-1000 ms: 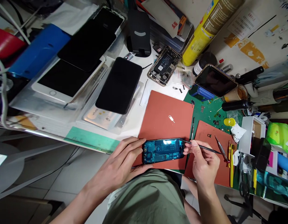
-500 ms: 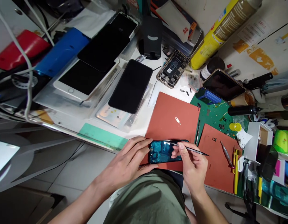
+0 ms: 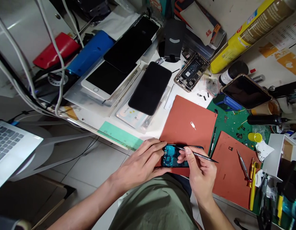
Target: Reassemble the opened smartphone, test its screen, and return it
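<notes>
Left hand grips a phone, right hand pinches a tool; a clear bag holds bits.

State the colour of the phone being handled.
The phone is teal with black edges, in the head view.

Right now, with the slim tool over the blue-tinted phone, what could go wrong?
The slim tool in the right hand has its tip at the blue-tinted phone's far edge; a slip might scratch it. The left hand holds one end, so the other could swing. The loose ejector pin beyond might get knocked away.
</notes>
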`<action>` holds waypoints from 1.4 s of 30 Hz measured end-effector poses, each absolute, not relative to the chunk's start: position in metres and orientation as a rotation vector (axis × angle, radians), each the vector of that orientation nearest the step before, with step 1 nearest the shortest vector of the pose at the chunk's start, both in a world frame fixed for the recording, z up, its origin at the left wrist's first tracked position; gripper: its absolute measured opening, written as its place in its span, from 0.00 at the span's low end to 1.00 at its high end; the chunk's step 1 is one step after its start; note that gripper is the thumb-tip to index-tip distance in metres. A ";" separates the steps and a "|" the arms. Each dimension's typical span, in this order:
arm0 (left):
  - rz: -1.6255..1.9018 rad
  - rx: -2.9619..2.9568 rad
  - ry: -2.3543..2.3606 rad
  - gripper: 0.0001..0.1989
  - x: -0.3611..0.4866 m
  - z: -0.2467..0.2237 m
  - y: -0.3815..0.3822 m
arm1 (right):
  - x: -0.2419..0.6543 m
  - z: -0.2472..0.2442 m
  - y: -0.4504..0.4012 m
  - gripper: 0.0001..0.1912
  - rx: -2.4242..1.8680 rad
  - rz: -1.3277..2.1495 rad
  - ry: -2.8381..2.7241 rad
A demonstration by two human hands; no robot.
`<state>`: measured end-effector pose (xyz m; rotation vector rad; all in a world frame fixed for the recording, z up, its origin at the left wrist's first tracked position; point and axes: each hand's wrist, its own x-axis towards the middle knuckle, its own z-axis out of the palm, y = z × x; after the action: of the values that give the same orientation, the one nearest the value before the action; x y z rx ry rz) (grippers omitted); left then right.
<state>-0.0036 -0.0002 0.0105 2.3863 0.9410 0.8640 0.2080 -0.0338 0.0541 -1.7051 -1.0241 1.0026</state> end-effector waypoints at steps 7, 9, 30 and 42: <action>0.840 2.392 0.951 0.26 -0.005 0.011 -0.002 | 0.207 0.051 -0.034 0.11 -1.714 1.016 -1.004; 0.828 2.385 0.954 0.27 -0.005 0.011 -0.002 | 0.208 0.051 -0.035 0.10 -1.717 1.006 -0.985; 0.828 2.398 0.938 0.26 -0.006 0.012 0.000 | 0.195 0.058 -0.028 0.12 -1.686 1.035 -1.053; 0.820 2.414 0.931 0.25 -0.005 0.011 0.000 | 0.191 0.058 -0.033 0.11 -1.678 1.014 -1.034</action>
<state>-0.0053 -0.0003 0.0114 2.4143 0.9307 0.8205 0.1912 -0.0326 0.0577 -1.6781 -1.0339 1.0140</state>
